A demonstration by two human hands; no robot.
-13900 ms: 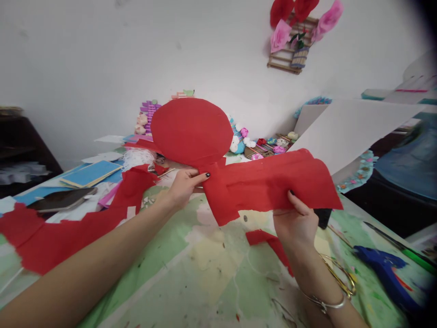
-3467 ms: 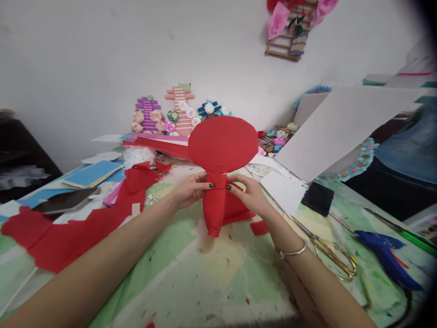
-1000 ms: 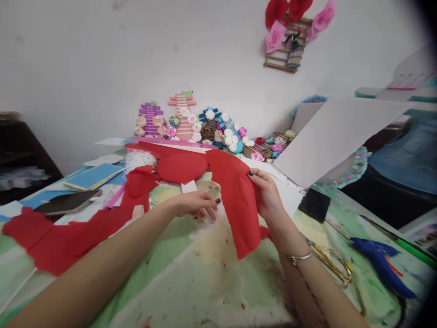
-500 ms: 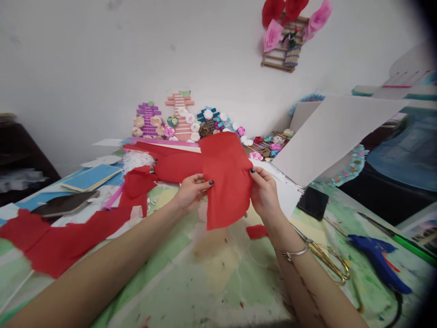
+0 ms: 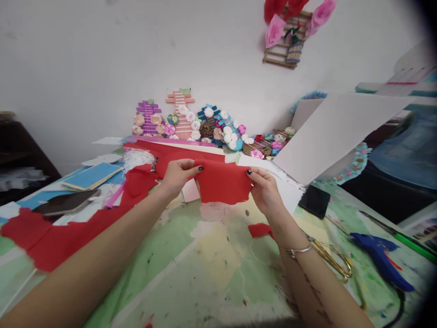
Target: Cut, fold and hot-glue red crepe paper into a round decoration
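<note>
A piece of red crepe paper (image 5: 223,182) is stretched flat between my two hands above the paint-stained table (image 5: 191,269). My left hand (image 5: 179,175) pinches its left top edge with thumb and fingers. On the other side, my right hand (image 5: 264,189) is closed on its right edge. Behind the paper lies a red round-headed paper shape (image 5: 170,161), partly hidden by it. A white card strip (image 5: 190,190) shows just below my left hand. A small red scrap (image 5: 258,230) lies on the table under my right wrist.
A long ragged red paper strip (image 5: 64,234) runs along the left. Gold scissors (image 5: 332,259), a blue glue gun (image 5: 378,259) and a black phone (image 5: 314,200) lie to the right. A white board (image 5: 336,132) leans at the right. Paper-flower crafts (image 5: 191,123) line the wall.
Both hands have lifted the red paper's lower part up and away, so it now lies flatter and shorter in view. My left hand moved up from the table to grip its edge.
</note>
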